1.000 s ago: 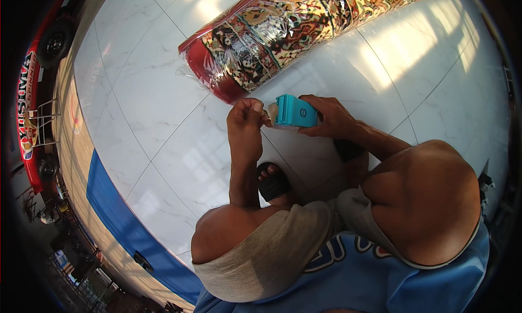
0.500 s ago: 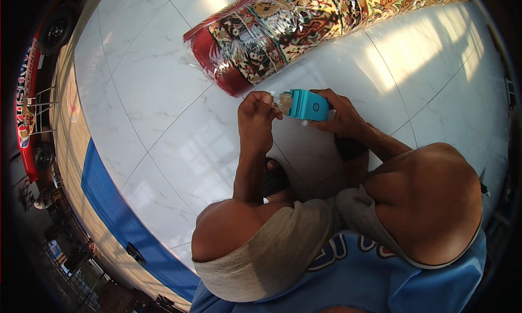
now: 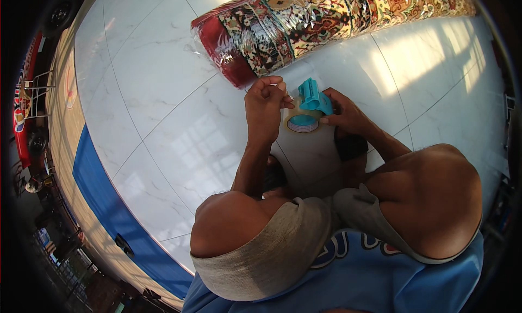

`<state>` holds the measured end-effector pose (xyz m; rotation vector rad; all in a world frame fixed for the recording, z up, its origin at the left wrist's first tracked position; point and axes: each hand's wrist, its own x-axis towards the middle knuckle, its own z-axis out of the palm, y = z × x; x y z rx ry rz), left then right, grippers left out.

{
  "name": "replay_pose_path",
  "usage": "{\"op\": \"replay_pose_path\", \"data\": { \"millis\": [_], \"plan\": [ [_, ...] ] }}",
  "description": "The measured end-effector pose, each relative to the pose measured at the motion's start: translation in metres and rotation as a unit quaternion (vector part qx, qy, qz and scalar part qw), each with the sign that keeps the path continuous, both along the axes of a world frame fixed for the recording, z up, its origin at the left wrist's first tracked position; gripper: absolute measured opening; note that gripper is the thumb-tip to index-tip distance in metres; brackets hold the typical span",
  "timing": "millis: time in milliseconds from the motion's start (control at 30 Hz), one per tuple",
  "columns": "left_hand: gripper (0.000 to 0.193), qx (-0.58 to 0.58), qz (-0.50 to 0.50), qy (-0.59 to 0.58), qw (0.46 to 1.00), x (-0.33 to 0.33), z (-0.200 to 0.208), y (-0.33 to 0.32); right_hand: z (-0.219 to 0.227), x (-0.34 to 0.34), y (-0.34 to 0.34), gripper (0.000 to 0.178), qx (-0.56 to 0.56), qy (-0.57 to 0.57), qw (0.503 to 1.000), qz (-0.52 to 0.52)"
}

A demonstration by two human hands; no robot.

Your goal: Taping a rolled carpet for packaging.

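Observation:
My right hand (image 3: 346, 114) grips a turquoise tape dispenser (image 3: 311, 97) by its side. A roll of clear, yellowish packing tape (image 3: 289, 124) shows on the dispenser, its open ring facing me. Left of it, my left hand (image 3: 264, 109) is closed in a pinch at the tape's loose end, though the strip itself is hard to make out. Just beyond both hands lies a rolled patterned carpet (image 3: 304, 33) wrapped in clear plastic, its red end (image 3: 220, 44) nearest my left hand. Neither hand touches the carpet.
Glossy white tiles (image 3: 163, 123) make up the floor around my bare knees and feet. A blue mat or panel (image 3: 117, 204) runs along the left side on a tan strip. Farther left, a red vehicle (image 3: 23, 139) with dark wheels stands.
The dispenser has turned in my right hand, so the tape roll's ring now shows. My left hand has risen slightly and shifted right. The view has tilted a little.

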<state>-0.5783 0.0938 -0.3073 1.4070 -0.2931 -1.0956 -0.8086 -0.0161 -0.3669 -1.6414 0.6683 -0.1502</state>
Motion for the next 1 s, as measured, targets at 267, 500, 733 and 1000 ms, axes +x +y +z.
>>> {"op": "replay_pose_path", "data": {
  "millis": [267,500,733,1000],
  "plan": [
    [0.021,0.008,-0.047,0.037,0.998,0.009,-0.001,0.003,0.003,-0.001,0.001,0.054,0.139,0.001,0.990,0.004],
    [0.024,0.031,-0.087,0.033,0.995,0.015,-0.004,0.007,0.009,-0.003,-0.004,0.053,0.192,0.012,0.981,0.010],
    [0.028,0.054,-0.076,-0.017,0.996,0.017,-0.002,0.012,0.021,-0.006,-0.011,0.058,0.050,0.037,0.997,0.034],
    [0.040,0.122,-0.026,-0.074,0.989,0.026,0.000,0.023,0.034,-0.010,-0.025,0.065,-0.142,0.035,0.986,0.081]
  ]
}}
